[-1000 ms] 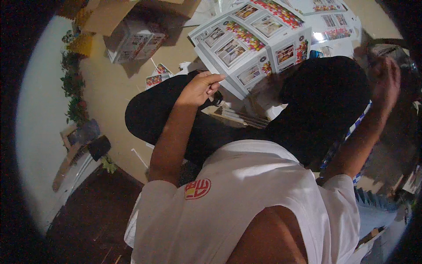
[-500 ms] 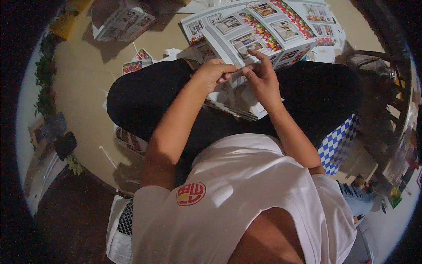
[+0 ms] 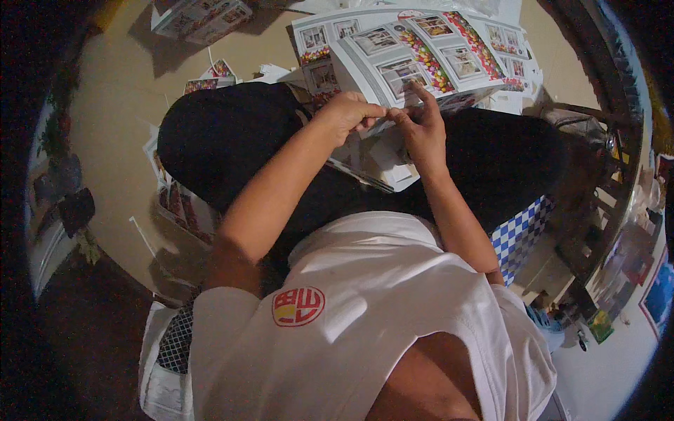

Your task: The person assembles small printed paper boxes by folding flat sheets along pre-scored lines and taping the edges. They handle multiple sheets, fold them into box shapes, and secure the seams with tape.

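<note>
I sit cross-legged on the floor in black trousers and a white shirt. A large printed cardboard sheet [image 3: 421, 59] with small pictures and a strip of coloured dots lies across my knees. My left hand [image 3: 349, 112] pinches its near edge with closed fingers. My right hand [image 3: 421, 126] grips the same edge right beside it, fingertips almost touching the left hand. More flat printed sheets [image 3: 372, 158] rest in my lap under both hands.
Printed sheets lie on the tan floor at the left knee [image 3: 186, 203] and at the far left [image 3: 200, 17]. A blue-and-white chequered cloth [image 3: 523, 228] sits by my right hip. A dark metal rack [image 3: 597, 182] with clutter stands to the right.
My right hand came down from the far right onto the sheet's edge beside the left hand. The sheet was pulled closer over my lap.
</note>
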The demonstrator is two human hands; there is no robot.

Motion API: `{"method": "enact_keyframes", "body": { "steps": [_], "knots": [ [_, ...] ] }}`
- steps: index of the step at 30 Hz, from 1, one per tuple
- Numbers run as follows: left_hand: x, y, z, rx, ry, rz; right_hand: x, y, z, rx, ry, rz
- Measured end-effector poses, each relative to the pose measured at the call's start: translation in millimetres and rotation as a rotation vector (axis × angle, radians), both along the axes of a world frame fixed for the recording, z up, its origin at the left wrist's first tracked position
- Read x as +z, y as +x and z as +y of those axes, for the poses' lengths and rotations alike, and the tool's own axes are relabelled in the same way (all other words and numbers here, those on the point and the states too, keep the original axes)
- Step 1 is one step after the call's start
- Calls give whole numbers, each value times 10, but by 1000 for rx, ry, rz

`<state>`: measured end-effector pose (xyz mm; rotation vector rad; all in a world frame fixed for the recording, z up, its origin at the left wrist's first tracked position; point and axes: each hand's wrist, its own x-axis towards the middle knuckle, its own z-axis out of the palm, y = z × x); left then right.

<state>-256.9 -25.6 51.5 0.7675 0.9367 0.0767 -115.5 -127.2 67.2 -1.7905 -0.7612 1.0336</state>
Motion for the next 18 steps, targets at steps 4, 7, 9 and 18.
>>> {"method": "enact_keyframes", "body": {
  "steps": [4, 7, 9, 18],
  "knots": [
    [-48, -7, -21, 24, 5, -2, 141, -28, 47, 3, -46, -30],
    [-58, -9, -7, 9, -2, -13, 236, -51, 73, -13, -95, 6],
    [-73, -8, -7, -1, -1, 13, 196, -30, 81, -13, -69, 41],
    [-47, 11, 8, -10, -27, -3, 197, 22, 109, -66, -136, 229]
  ]
}}
